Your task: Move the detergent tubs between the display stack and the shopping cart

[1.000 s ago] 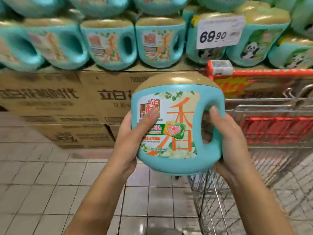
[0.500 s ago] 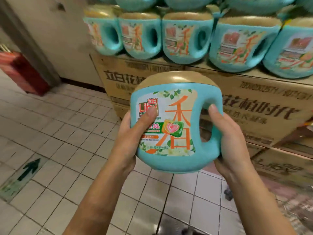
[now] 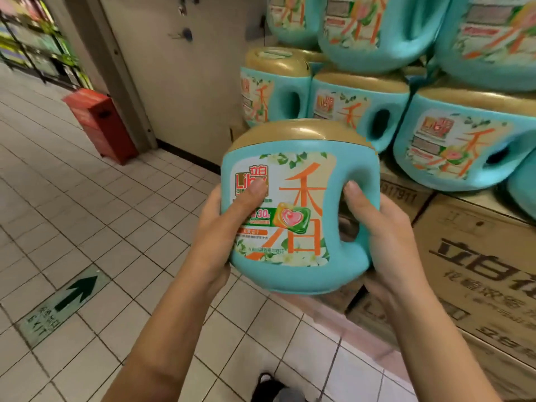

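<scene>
Tub (image 3: 298,204) btwn L hand (image 3: 220,227), R hand (image 3: 383,236); display stack (image 3: 458,149) rt (red box (image 3: 101,123) lt)

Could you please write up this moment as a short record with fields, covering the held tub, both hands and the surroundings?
held item: detergent tub, teal with a gold lid, upright, label towards the camera
left hand: grips the tub's left side, thumb across the label
right hand: holds the handle side, thumb at the handle opening
display stack: matching tubs on cardboard cartons, to the right
floor: pale tiles with a green arrow sticker
by the wall: red box
shopping cart: not in view
</scene>
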Demonstrator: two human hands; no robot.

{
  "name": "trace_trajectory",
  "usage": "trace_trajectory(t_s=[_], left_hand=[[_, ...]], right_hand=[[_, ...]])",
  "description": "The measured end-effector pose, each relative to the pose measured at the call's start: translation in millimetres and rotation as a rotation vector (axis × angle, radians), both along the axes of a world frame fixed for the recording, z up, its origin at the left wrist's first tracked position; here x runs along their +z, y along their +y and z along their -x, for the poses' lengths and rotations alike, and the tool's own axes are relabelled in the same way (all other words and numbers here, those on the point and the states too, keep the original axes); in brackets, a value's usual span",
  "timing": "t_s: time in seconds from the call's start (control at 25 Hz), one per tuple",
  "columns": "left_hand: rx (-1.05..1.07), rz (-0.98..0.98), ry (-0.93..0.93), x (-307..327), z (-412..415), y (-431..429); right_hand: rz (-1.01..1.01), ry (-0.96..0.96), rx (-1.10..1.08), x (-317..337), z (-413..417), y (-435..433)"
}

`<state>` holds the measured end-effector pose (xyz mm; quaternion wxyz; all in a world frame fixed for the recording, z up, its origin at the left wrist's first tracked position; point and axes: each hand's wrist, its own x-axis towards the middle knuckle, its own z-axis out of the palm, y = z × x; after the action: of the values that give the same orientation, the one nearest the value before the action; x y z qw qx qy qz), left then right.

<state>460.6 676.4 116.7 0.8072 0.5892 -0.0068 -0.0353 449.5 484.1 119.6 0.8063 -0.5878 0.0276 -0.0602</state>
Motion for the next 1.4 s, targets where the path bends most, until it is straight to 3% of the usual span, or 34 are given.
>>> trace_trajectory(t_s=[0.2, 0.44, 0.8, 0.96, 1.04, 1.2, 1.4], left_hand=[[0.02, 0.011, -0.092, 26, -90, 29], [-0.044, 0.049, -0.223, 61, -188, 57], [-0.283, 0.104, -0.466, 127, -320, 82], [-0.318, 0.163, -0.538, 142, -365, 74], [-0.313, 0.185, -0.57, 144, -386, 68], [-0.288, 0.171, -0.669, 138, -421, 58], [-0.275, 0.159, -0.661, 117, -434, 42]], right_hand=[[-0.009, -0.112, 0.033, 28, -88, 31], [0.088, -0.222, -0.077, 66, -168, 63], [0.196, -0.42, -0.419, 123, -252, 106], [0.464, -0.491, -0.767, 143, -276, 119], [0.605, -0.486, -0.841, 148, -284, 121], [0.766, -0.36, -0.714, 148, -289, 111], [0.878, -0.275, -0.778, 142, -292, 109]])
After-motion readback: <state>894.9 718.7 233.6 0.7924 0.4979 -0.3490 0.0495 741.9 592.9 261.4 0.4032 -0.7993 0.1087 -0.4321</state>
